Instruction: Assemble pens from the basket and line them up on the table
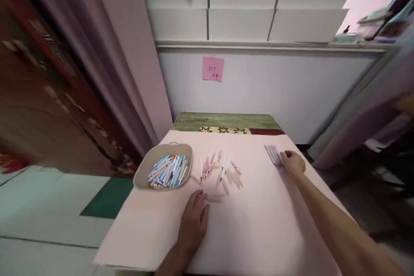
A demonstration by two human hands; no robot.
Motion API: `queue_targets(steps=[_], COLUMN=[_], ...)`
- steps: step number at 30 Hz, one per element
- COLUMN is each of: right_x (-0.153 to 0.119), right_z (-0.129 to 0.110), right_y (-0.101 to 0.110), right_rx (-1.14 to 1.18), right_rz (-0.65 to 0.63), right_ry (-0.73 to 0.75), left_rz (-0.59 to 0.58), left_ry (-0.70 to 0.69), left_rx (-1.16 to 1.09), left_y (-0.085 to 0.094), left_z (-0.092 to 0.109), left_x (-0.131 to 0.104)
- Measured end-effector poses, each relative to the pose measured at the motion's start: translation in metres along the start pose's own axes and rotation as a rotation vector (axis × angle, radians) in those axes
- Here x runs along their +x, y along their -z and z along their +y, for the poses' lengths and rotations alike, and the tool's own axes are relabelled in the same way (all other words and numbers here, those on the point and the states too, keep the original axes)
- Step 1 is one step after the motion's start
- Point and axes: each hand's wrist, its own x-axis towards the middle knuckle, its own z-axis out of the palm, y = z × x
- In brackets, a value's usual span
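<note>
My left hand (193, 220) hovers low over the front middle of the pink-white table, thumb and fingers apart. Just beyond its fingertips lies a motion-blurred pale pen (215, 199). Over at the right side, my right hand (293, 162) has its fingers closed at the edge of a row of pale purple pens (273, 154) lying side by side. The pen at its fingertips is partly hidden. Between the two hands and farther back, a loose pile of pink and white pens (211, 166) is spread out. Some pens (233, 177) there are blurred.
An oval beige basket (141, 171) full of blue, peach and white pens stands at the table's left. A green patterned strip (226, 120) shows at the far table edge. A pink note (213, 69) is stuck on the wall below white boxes (241, 23). Curtains hang on both sides.
</note>
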Motion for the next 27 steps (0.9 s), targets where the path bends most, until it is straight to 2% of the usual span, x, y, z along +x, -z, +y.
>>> queue_targets(steps=[2, 4, 5, 7, 9, 12, 14, 17, 20, 27], right_x=[-0.007, -0.020, -0.031, -0.059, -0.091, -0.134, -0.152, -0.164, -0.166, -0.164], right_z=[-0.008, -0.023, -0.033, -0.059, -0.088, -0.126, -0.145, -0.160, -0.167, -0.171], right_y=[-0.001, -0.004, -0.005, -0.009, -0.016, -0.031, -0.043, -0.060, -0.071, -0.073], right_rx=[0.007, 0.048, 0.081, 0.217, 0.283, 0.234, 0.151, 0.005, -0.053, -0.103], right_rz=[0.002, -0.034, -0.065, -0.197, -0.287, -0.405, -0.441, -0.460, -0.478, -0.485], right_ry=[0.024, 0.115, 0.187, 0.465, 0.653, 0.794, 0.854, 0.919, 0.952, 0.975], left_rz=[-0.001, 0.003, 0.009, 0.019, 0.026, 0.038, 0.042, 0.047, 0.054, 0.039], left_ry=[0.027, 0.046, 0.055, 0.059, 0.052, 0.043, 0.035, 0.024, 0.018, -0.005], left_rx=[0.038, 0.081, 0.106, 0.156, 0.203, 0.256, 0.263, 0.252, 0.229, 0.226], left_y=[0.000, -0.002, -0.003, -0.007, -0.012, -0.016, -0.017, -0.016, -0.014, -0.011], left_z=[-0.002, -0.004, -0.006, -0.009, -0.011, -0.012, -0.013, -0.013, -0.013, -0.012], left_x=[0.012, 0.023, 0.027, 0.036, 0.041, 0.043, 0.042, 0.040, 0.039, 0.040])
